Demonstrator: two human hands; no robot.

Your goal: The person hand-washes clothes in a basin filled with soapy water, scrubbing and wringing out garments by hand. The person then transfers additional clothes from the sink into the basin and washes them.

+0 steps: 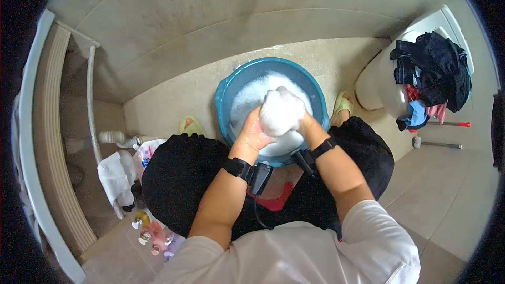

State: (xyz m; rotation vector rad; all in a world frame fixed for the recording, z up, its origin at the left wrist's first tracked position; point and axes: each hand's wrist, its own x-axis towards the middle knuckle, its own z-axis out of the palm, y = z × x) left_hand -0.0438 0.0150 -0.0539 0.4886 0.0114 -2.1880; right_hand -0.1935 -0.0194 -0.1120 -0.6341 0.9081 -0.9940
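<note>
1. Over the tub (263, 66), a foamy white clump (282, 109) is sitting between two hands, near the middle and inside the rim.
2. The left hand (253, 130) is cupping the clump's left side; foam is hiding its fingertips, so whether the fingers are apart or together cannot be told.
3. The right hand (306, 122) is bearing on the clump's right side; its fingers are mostly hiding behind the foam, and their spread cannot be told either.
4. Suds (244, 97) are covering the tub's inside, reaching toward its near edge.
5. Slippers (343, 103) are flanking the tub's left and right edges.
6. Clothes (436, 71) are lying heaped at the floor's right edge, on something white.
7. Bottles (158, 235) are standing near the floor's lower left corner.
</note>
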